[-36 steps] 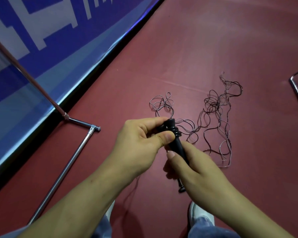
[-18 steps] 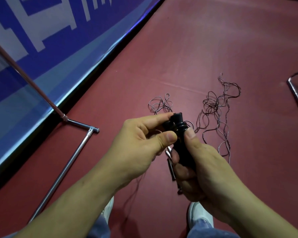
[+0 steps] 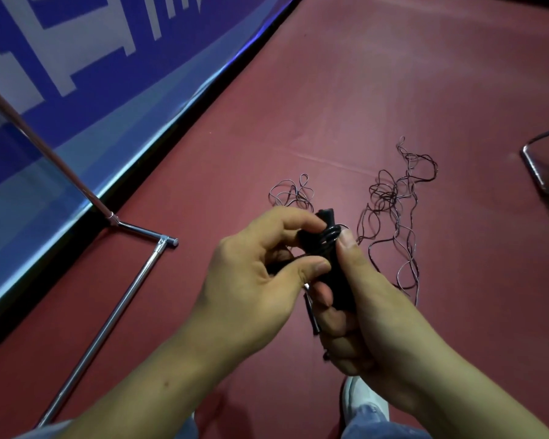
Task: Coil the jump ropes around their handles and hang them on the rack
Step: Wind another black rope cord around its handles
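Your right hand (image 3: 374,315) clasps the black handles (image 3: 343,289); left hand (image 3: 251,280) pinches the thin, limp rope (image 3: 331,232). Likely springy: pin each wrap by thumb.

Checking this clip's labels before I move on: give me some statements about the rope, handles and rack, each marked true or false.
1. The right grip holds the handles. True.
2. All the rope is wound up. False: most of it lies loose on the floor.
3. A few turns of rope sit round the handles near their top. True.
4. The handles hang on the rack. False: they are held above the floor, to the right of the rack's base.
5. The left grip is on the handles too. True.
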Tool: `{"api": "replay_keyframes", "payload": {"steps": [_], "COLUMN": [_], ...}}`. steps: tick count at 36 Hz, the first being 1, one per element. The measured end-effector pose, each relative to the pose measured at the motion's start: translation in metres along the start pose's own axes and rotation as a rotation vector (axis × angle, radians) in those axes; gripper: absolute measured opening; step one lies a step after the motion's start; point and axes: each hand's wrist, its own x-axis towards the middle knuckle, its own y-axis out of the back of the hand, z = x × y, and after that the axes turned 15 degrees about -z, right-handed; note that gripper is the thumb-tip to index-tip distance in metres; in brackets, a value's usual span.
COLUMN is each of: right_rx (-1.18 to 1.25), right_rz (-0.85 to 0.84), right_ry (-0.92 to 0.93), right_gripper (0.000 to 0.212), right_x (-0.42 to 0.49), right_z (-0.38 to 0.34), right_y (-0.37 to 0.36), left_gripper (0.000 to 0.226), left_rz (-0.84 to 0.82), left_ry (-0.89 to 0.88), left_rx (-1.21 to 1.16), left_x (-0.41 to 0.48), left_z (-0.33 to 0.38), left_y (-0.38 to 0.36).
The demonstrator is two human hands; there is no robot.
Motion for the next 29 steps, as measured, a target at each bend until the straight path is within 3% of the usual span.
{"api": "replay_keyframes", "payload": {"steps": [13, 19, 21, 24, 29], "right_rx": [0.21, 0.268, 0.316, 0.412, 0.612], "right_rz": [-0.125, -0.167, -0.194, -0.281, -0.584], "right_ry": [-0.051, -0.042, -0.044, -0.061, -0.118], "right_gripper": [0.068, 0.07, 0.069, 0.07, 0.072], "right_x": [-0.004, -0.006, -0.007, -0.007, -0.005], "right_z": [0.0, -0.002, -0.002, -0.002, 0.007], "right_y": [0.004, 0.005, 0.005, 0.007, 0.011], "left_gripper": [0.036, 0.063, 0.051, 0.029, 0.053], "left_rz": [-0.031, -0.12, -0.187, -0.335, -0.442], "left_ry": [0.033, 0.174, 0.196, 0.199, 0.188], "left_rx": [-0.312, -0.522, -0.51, -0.46, -0.567], "left_x": [0.006, 0.007, 0.009, 0.009, 0.012], "left_z": [0.007, -0.007, -0.007, -0.007, 0.005], "left_y": [-0.001, 0.001, 0.004, 0.011, 0.015]}}
